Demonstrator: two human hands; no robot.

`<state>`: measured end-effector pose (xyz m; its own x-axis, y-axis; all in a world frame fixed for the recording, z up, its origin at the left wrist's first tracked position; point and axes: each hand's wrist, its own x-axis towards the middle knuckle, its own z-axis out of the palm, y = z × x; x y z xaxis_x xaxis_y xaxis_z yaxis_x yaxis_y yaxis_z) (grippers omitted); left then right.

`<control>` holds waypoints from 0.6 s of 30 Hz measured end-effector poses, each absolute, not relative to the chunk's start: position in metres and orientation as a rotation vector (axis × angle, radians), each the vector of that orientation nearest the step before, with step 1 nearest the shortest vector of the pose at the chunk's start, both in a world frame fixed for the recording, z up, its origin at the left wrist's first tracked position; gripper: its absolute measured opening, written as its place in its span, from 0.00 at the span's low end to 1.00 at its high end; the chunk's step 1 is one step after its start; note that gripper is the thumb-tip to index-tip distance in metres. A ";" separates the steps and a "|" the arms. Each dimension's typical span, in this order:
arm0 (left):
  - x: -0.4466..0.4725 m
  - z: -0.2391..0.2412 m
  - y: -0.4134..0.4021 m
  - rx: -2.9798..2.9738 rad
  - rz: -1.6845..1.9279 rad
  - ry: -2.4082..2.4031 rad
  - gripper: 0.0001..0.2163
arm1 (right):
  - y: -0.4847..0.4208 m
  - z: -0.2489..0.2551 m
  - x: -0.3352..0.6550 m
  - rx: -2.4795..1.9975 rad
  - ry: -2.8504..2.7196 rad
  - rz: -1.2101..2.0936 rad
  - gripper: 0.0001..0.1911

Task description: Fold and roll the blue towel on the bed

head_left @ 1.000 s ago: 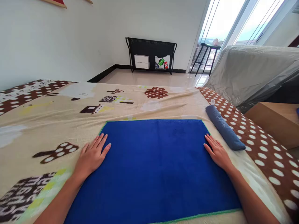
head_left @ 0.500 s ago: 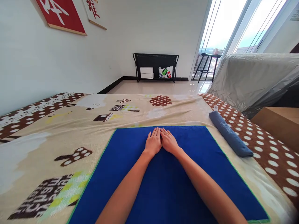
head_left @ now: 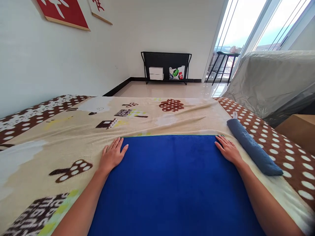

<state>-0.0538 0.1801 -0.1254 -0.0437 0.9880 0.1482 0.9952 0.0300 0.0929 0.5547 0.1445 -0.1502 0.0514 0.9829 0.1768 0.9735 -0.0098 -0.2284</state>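
Deep blue cloth [head_left: 176, 183], green-edged

Daylight glare from window [head_left: 242, 23]; stretched edges

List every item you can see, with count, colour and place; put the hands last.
Flat cloth: 1, blue, spread on the blanket
Rolled cloth: 1, grey-blue, right of the flat cloth
Blanket: 1, beige and brown, patterned, under both cloths
Rack: 1, black, against the far wall
Boxes: 2, white, stacked on the rack
Printed item: 1, white, green and red, on the rack
Stool: 1, black, by the window
Sheeting: 1, grey, right
Carton: 1, brown, right
Hangings: 2, red; white, upper left
Left hand: 1, flat at the flat cloth's far left corner
Right hand: 1, flat at its far right corner
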 end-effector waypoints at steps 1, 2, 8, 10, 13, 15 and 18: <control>-0.057 -0.128 0.181 -2.133 -0.265 -2.231 0.32 | 0.143 -0.153 0.564 -2.070 -1.969 0.042 0.34; -0.059 -0.129 0.181 -2.127 -0.266 -2.235 0.32 | 0.143 -0.157 0.571 -2.089 -1.960 0.037 0.35; -0.058 -0.132 0.183 -2.128 -0.280 -2.234 0.31 | 0.147 -0.167 0.576 -2.129 -1.925 -0.006 0.36; -0.057 -0.128 0.183 -2.127 -0.298 -2.226 0.31 | 0.148 -0.164 0.572 -2.121 -1.909 -0.033 0.35; -0.051 -0.116 0.178 -2.130 -0.346 -2.182 0.29 | 0.141 -0.154 0.565 -2.092 -1.869 -0.095 0.34; -0.045 -0.107 0.165 -2.146 -0.390 -2.116 0.28 | 0.126 -0.148 0.560 -2.056 -1.858 -0.134 0.34; -0.038 -0.100 0.123 -2.246 -0.414 -1.987 0.26 | 0.083 -0.146 0.552 -1.980 -1.924 -0.139 0.32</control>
<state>-0.0377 0.1231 -0.0998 0.1038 0.9552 0.2771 0.9864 -0.1346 0.0944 0.5520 0.0830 -0.1459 0.0607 0.9434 0.3259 0.9805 0.0048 -0.1965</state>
